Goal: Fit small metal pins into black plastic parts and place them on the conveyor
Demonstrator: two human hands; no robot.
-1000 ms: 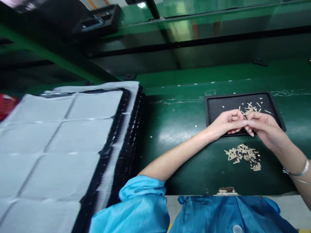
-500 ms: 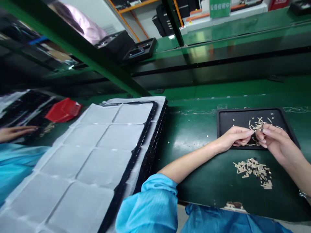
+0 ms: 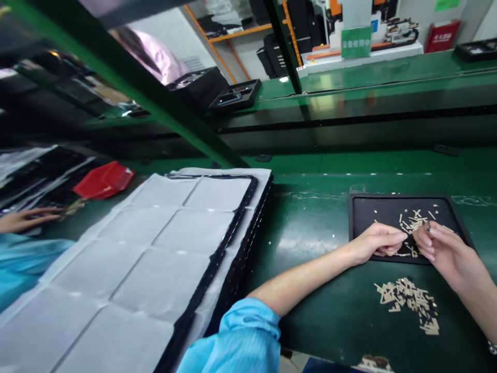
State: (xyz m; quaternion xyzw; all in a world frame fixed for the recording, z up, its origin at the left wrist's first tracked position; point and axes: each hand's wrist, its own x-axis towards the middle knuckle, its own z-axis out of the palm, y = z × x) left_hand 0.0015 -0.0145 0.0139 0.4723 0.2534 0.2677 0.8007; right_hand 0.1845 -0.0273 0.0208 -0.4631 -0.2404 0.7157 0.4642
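Note:
Over a black tray (image 3: pixel 365 212) at the right, my left hand (image 3: pixel 382 242) is closed, thumb and index finger pinched; what they hold, if anything, is too small to name. Close by on the right, my right hand (image 3: pixel 442 248) has its fingers curled round a small dark piece (image 3: pixel 428 227) near the fingertips. A narrow gap separates the two hands. Thin pale strips (image 3: pixel 413 223) lie scattered in the tray beneath them. Nearer the front, a loose pile of pale strips and small dark bits (image 3: pixel 407 298) rests on the green table (image 3: pixel 318 321).
A tall stack of black trays with white sheeting (image 3: pixel 186 225) covers the table's left part. Beyond it are a red bin (image 3: pixel 104 180) and another person's hand (image 3: pixel 31 219). A green beam (image 3: pixel 155 98) slants overhead. A person in pink (image 3: pixel 161 57) is behind it.
The view has tilted, so the table and tray sit lower in the picture. My hands stay over the tray, and the right one has drawn slightly away from the left.

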